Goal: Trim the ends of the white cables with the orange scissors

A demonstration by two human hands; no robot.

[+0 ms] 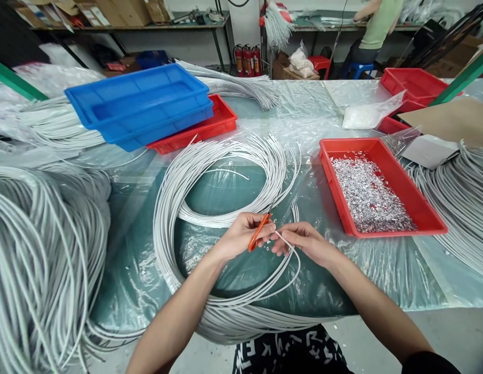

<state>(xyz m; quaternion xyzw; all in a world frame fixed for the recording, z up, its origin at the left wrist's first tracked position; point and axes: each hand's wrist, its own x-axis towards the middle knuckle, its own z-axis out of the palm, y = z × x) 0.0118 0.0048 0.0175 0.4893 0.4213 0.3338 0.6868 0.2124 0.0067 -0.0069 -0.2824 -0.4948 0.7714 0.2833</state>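
My left hand [247, 234] is closed around orange-handled scissors [259, 232], whose thin metal tip points up and away from me. At its fingertips is the end of a white cable [294, 254]. My right hand [303, 240] faces it, thumb and fingers closed on that same cable close to the end. From there the cable bends down and joins a large coil of white cables [167, 208] under my forearms. Several cable ends [295, 212] stick up just beyond my right hand. Tiny scraps lie on the table below the fingers.
A red tray [432, 228] of small shiny metal pieces stands right. Blue trays [143, 111] rest on a red tray [225, 124] at back left. Cable bundles [42, 259] flank both sides. Plastic film covers the table [385, 270]. A person [376, 31] sits at the far bench.
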